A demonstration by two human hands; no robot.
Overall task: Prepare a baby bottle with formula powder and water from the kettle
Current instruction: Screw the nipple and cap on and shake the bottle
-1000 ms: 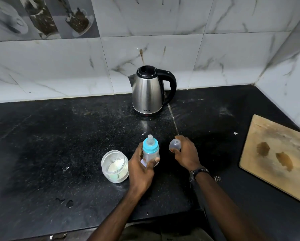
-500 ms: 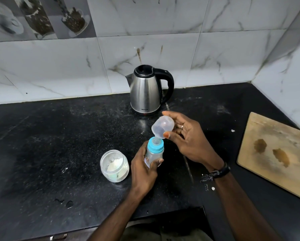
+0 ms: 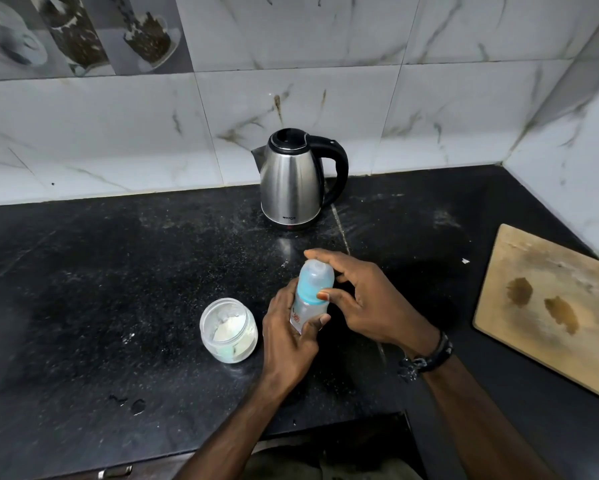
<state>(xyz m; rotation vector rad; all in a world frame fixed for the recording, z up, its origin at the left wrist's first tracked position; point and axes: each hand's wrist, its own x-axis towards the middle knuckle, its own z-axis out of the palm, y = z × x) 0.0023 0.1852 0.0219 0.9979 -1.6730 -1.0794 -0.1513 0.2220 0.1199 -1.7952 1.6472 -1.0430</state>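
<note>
Baby bottle [image 3: 308,310] upright near the front edge of the black worktop [image 3: 83,289], roughly mid-width. Left hand [image 3: 291,337] wrapped round the lower body of it, thumb across the front. Clear cap [image 3: 317,273] sitting over the blue collar, right hand [image 3: 367,303] grasping that cap with thumb at the collar's lower rim and fingers arched over the top. Can't tell if the cap is fully seated.

Open glass jar [image 3: 229,329] with pale formula powder inside, just beside the left hand, on the side toward the worktop's left end. Not touching the bottle.

Steel kettle [image 3: 293,183] with black handle and lid standing back by the tiled wall [image 3: 118,133], well apart from the bottle, handle pointing toward the right end. Lid down.

Wooden cutting board [image 3: 547,306] lying flat at the right edge of the worktop, two dark stains on it, hanging hole at its front corner.

Dark wristband [image 3: 429,355] on the right wrist. White dusty specks scattered over the worktop between kettle and bottle.
</note>
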